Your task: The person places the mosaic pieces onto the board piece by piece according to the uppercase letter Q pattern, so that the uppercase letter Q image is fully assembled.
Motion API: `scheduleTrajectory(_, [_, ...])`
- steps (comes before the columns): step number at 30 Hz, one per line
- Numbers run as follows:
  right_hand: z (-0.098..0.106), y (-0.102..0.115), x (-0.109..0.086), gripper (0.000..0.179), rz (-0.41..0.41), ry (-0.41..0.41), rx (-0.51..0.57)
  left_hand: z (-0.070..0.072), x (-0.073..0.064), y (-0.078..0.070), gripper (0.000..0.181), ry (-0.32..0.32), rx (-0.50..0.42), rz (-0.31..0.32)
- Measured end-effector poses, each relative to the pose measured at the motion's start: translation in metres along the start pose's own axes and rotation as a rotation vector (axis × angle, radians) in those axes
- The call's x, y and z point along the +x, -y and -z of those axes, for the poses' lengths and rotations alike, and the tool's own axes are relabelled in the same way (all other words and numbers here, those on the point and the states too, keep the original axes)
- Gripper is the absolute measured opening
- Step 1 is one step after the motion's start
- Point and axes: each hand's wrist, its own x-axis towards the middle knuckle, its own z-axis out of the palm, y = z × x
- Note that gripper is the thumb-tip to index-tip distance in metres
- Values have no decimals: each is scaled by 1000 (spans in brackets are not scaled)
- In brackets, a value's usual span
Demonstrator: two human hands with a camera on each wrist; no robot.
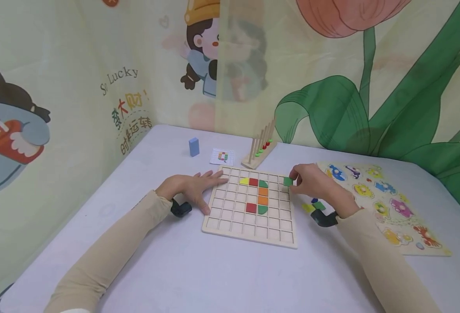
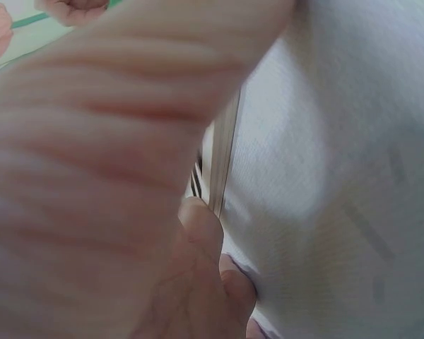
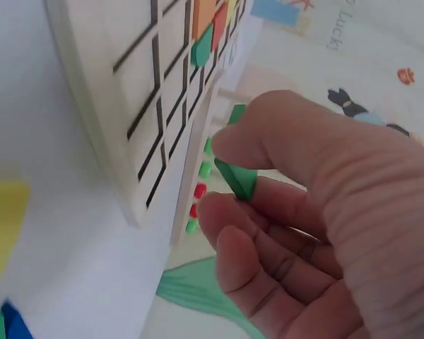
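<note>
A wooden grid board (image 1: 249, 237) lies on the table in front of me. In its squares sit a yellow piece (image 1: 244, 181), red pieces (image 1: 251, 208), rounded green pieces (image 1: 263, 210) and orange pieces (image 1: 263, 200). My left hand (image 1: 192, 189) rests on the board's left edge with fingers spread; in the left wrist view, skin fills much of the frame and hides most of the board. Over the board's far right corner, my right hand (image 1: 312, 180) pinches a green square tile (image 1: 288, 181) between thumb and fingers.
Right of the board lie loose green (image 1: 319, 206), yellow (image 1: 308, 208) and blue pieces. Farther right is an animal puzzle board (image 1: 370, 204). Behind the grid stand a peg rack (image 1: 255, 161) with red and green beads, a pattern card (image 1: 222, 156) and a blue block (image 1: 194, 147).
</note>
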Motion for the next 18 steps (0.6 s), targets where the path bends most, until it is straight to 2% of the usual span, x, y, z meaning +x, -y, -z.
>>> scheduleTrajectory(10, [-12, 31, 13, 32, 57, 21, -39, 2, 0, -1, 113, -6, 11, 4])
scheduleTrajectory(18, [-23, 54, 31, 28, 58, 102, -119, -1, 2, 0, 113, -3, -7, 8])
